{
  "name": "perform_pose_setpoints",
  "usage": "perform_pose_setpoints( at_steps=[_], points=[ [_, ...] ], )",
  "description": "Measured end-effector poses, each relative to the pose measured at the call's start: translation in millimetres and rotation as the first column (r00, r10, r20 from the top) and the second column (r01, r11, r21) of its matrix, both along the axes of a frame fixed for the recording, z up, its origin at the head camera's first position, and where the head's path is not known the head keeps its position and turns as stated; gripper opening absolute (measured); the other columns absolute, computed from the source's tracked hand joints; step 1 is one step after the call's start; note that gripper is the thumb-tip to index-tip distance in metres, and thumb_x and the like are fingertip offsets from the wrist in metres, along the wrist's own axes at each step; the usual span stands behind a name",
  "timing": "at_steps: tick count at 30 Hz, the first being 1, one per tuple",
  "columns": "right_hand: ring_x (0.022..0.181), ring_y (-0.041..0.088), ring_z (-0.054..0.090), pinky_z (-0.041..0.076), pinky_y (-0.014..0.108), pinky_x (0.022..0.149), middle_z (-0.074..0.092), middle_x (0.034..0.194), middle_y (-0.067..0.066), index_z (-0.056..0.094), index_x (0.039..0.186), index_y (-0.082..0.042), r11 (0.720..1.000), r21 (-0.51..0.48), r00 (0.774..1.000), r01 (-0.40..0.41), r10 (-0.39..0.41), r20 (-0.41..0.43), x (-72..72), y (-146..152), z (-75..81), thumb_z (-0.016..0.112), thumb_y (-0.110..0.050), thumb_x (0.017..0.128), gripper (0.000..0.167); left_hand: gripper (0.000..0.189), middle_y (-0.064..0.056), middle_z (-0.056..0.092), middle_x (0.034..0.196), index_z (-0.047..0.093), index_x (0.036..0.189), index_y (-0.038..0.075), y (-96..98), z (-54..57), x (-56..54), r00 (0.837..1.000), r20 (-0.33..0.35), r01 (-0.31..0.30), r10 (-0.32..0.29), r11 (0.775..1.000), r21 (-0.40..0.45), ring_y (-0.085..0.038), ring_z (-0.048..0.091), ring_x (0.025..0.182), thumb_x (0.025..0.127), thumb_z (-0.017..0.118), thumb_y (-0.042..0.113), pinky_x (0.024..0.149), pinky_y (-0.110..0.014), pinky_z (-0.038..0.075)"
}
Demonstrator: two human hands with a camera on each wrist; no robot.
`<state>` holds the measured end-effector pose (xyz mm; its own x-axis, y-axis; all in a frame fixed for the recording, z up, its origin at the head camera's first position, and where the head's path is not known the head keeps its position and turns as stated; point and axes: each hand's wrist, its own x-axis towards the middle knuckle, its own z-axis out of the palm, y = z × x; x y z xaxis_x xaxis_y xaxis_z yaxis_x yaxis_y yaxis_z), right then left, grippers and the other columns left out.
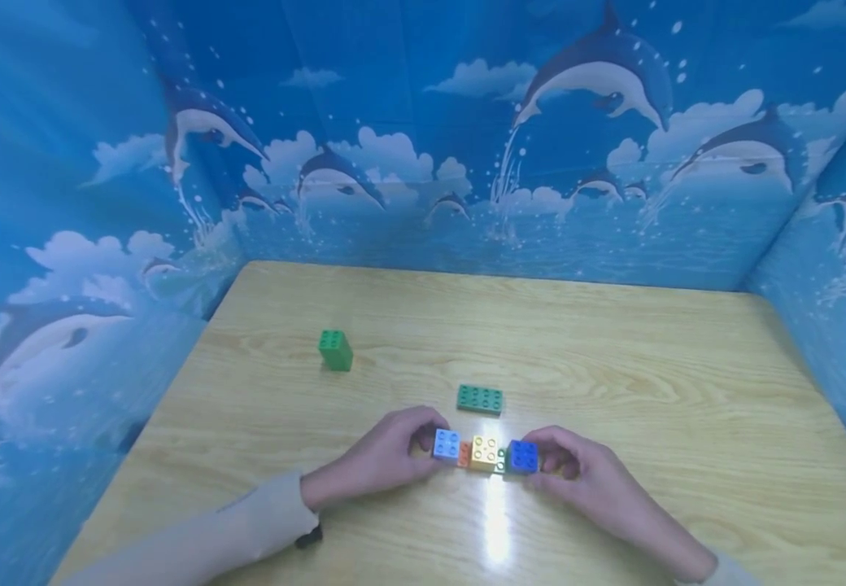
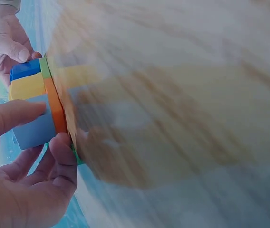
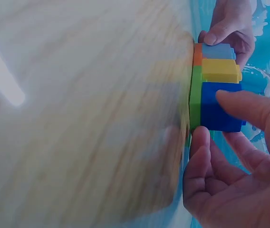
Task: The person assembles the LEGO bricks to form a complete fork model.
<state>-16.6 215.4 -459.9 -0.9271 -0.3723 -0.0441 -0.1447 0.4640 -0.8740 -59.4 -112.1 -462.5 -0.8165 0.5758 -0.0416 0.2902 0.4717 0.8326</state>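
A row of toy building bricks sits low at the table's surface between both hands. Its base is an orange brick [image 2: 54, 105] on the left and a light green brick [image 3: 196, 97] on the right. On top stand a light blue brick [image 1: 446, 444], a yellow brick [image 1: 485, 452] in the middle and a dark blue brick [image 1: 522, 456], with gaps between them. My left hand [image 1: 399, 449] grips the light blue end, thumb on its near side and fingers at the far side. At the other end my right hand [image 1: 588, 478] holds the dark blue brick the same way.
Just beyond the row lies a flat green brick [image 1: 480, 399]. A tall green block [image 1: 335, 350] stands farther back on the left of the wooden table [image 1: 613, 350]. Dolphin-printed curtains [image 1: 408, 163] enclose the back and sides. A small black object [image 1: 309, 537] shows beside the left sleeve.
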Motion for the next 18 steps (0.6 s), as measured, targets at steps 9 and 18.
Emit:
perform_pose_setpoints(
  at_steps=[9,18],
  points=[
    [0.087,0.011,0.068,0.061,0.028,0.073,0.076,0.105,-0.006,0.073,0.131,-0.011,1.000,-0.002,0.999,0.002,-0.002,-0.044,-0.7,-2.7,-1.7,0.086,-0.013,0.094,0.040,0.037,0.012,0.070,0.097,0.074,0.124,0.014,-5.8,1.7,-0.8,0.999,0.019,-0.040,0.041,0.999,-0.022,-0.009,0.066,0.084,0.090,0.090,0.011,0.075,-0.028,0.059],
    [0.086,0.014,0.068,0.061,0.029,0.071,0.074,0.104,-0.002,0.070,0.138,-0.012,0.999,-0.006,0.999,0.048,-0.048,-0.011,-10.1,-6.3,6.0,0.084,-0.018,0.097,0.045,0.045,0.008,0.071,0.106,0.070,0.132,0.012,-9.3,14.4,-10.5,0.998,-0.015,-0.060,0.060,0.998,-0.007,-0.011,0.066,0.087,0.091,0.087,0.006,0.076,-0.029,0.060]
  ],
)
